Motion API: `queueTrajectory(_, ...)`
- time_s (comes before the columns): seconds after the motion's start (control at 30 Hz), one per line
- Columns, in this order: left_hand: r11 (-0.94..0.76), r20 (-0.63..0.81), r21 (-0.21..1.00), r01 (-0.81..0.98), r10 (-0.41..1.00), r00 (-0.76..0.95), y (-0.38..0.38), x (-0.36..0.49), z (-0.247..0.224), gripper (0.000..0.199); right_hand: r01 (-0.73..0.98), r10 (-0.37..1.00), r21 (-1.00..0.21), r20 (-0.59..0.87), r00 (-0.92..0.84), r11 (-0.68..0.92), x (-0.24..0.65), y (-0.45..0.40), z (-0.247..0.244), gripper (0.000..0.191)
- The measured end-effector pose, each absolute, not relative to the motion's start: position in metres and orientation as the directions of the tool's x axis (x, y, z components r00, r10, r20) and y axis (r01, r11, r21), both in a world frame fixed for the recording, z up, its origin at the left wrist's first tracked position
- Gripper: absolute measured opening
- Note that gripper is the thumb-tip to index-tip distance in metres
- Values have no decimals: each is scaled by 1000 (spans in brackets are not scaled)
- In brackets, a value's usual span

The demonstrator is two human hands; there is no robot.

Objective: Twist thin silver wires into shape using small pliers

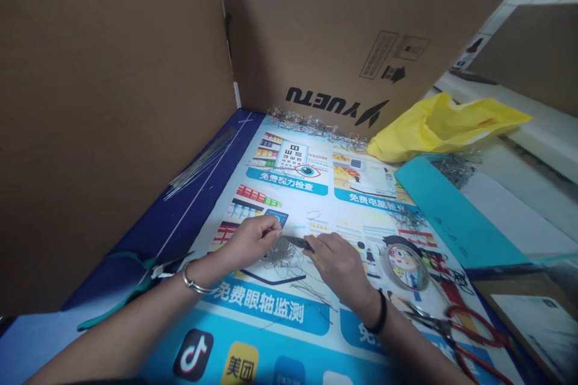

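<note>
Near the middle of the printed poster sheet [289,325], my left hand [255,239] is closed in a pinch, with a thin wire at its fingertips. My right hand [338,264] is wrapped round a small dark tool, seemingly pliers [295,242], whose tip points at my left fingers. A loose pile of short wires [279,254] lies on the sheet below and between both hands. Several longer thin wires rest beside my right hand.
Green-handled pliers [130,298] lie at the left, red-handled scissors [456,326] and a tape roll [405,266] at the right. Long wires [201,162] rest by the left cardboard wall [99,102]. A yellow bag [433,129] and a turquoise box [456,216] stand at the back right.
</note>
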State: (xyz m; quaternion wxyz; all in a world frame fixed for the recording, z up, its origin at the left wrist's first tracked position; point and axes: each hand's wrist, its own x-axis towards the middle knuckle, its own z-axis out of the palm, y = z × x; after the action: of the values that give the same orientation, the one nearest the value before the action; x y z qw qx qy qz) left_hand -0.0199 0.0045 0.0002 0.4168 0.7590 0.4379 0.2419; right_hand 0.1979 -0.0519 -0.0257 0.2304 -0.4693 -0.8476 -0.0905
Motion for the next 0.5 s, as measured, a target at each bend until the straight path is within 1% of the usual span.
queueTrajectory(0.33, -291, 26, 823, 487, 876, 481, 4, -19, 2, 16, 825, 780, -210, 506, -368, 525, 196, -53, -39, 19)
queueTrajectory(0.5, -232, -29, 850, 472, 876, 482, 5, -20, 0, 16, 845, 807, -200, 465, -363, 496, 197, -52, -36, 17)
